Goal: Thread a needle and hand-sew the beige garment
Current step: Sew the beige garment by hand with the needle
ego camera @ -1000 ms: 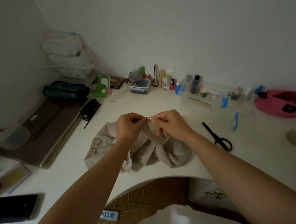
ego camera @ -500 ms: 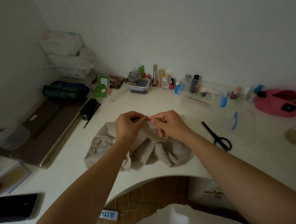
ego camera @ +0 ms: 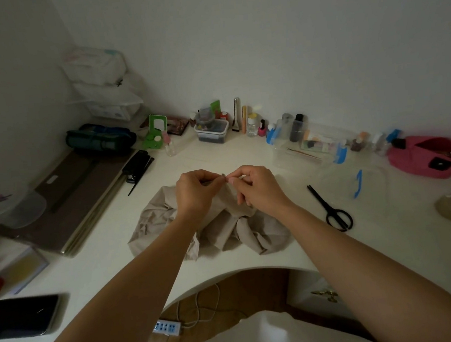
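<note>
The beige garment [ego camera: 219, 230] lies crumpled on the white desk [ego camera: 110, 252] in front of me. Both hands are raised just above it, fingertips nearly meeting. My left hand [ego camera: 196, 193] pinches something thin between thumb and forefinger, likely the needle, though it is too small to make out. My right hand [ego camera: 256, 187] pinches a fine thing toward it, probably thread, which I cannot see clearly. The other fingers of both hands are curled.
Black scissors [ego camera: 331, 207] lie right of the garment. A clear box with a blue clip [ego camera: 310, 145], bottles and a pink pouch [ego camera: 434, 157] line the back wall. A dark folder [ego camera: 63, 204], a stapler [ego camera: 137, 164] and a phone [ego camera: 22, 316] sit on the left.
Both hands stay together above the garment with only slight finger shifts at the pinch point. Nothing else has moved.
</note>
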The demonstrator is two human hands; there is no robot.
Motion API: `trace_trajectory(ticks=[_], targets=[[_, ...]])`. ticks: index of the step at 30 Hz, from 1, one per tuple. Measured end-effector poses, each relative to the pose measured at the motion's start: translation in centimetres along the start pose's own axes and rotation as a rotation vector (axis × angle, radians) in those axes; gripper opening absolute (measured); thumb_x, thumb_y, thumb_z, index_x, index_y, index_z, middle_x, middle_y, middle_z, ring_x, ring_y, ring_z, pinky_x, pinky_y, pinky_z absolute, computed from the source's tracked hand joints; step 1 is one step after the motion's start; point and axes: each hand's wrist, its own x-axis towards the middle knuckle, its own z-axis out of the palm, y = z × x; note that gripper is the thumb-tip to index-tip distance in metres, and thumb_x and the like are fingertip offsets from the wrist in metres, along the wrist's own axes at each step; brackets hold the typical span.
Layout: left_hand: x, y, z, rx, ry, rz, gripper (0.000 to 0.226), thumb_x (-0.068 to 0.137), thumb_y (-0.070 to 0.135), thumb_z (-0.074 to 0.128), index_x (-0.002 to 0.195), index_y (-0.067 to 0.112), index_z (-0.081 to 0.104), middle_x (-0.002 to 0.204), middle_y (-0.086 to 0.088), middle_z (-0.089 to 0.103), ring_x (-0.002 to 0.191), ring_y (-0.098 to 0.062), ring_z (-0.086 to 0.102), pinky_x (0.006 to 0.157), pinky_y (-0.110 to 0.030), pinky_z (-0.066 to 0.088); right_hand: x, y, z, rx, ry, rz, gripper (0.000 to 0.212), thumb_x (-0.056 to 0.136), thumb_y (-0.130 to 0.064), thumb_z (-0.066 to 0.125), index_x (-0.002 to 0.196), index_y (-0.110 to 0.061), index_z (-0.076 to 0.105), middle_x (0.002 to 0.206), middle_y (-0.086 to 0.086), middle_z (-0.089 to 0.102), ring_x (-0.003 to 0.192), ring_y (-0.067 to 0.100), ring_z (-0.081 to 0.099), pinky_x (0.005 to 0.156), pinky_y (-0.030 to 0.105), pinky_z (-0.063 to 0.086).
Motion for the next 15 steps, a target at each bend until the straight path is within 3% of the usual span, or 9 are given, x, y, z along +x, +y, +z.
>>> trace_trajectory(ticks=[6, 11, 15], targets=[[-0.27, 0.45, 0.24, 0.008, -0.005, 0.032, 0.004, 0.082, 0.022, 0.074, 0.086, 0.019, 0.075, 0.074, 0.013, 0.069, 0.068, 0.005, 0.063, 0.061, -0.005, 0.045, 0.38, -0.33, -0.09, 0.021, 0.000, 0.049, 0.013, 0.098, -0.021, 0.059, 0.097, -0.009, 0.063, 0.060, 0.002, 0.063, 0.038, 0.002, 0.048, 0.048, 0.017, 0.041], [-0.30, 0.44, 0.51, -0.054, -0.034, 0.034, 0.004, 0.084, 0.026, 0.073, 0.084, 0.023, 0.074, 0.075, 0.011, 0.071, 0.071, 0.000, 0.065, 0.071, -0.020, 0.053, 0.47, -0.52, 0.20, 0.088, 0.032, 0.062, 0.013, 0.098, -0.025, 0.058, 0.093, -0.013, 0.054, 0.061, -0.001, 0.063, 0.041, 0.005, 0.050, 0.047, 0.015, 0.044], [-0.20, 0.34, 0.44, -0.103, -0.035, 0.007, 0.003, 0.084, 0.026, 0.073, 0.083, 0.023, 0.074, 0.074, 0.011, 0.071, 0.069, 0.000, 0.064, 0.070, -0.019, 0.052, 0.56, -0.66, -0.03, 0.118, -0.021, 0.086, 0.016, 0.097, -0.030, 0.059, 0.094, -0.016, 0.052, 0.068, 0.002, 0.068, 0.046, 0.007, 0.056, 0.049, 0.016, 0.046]])
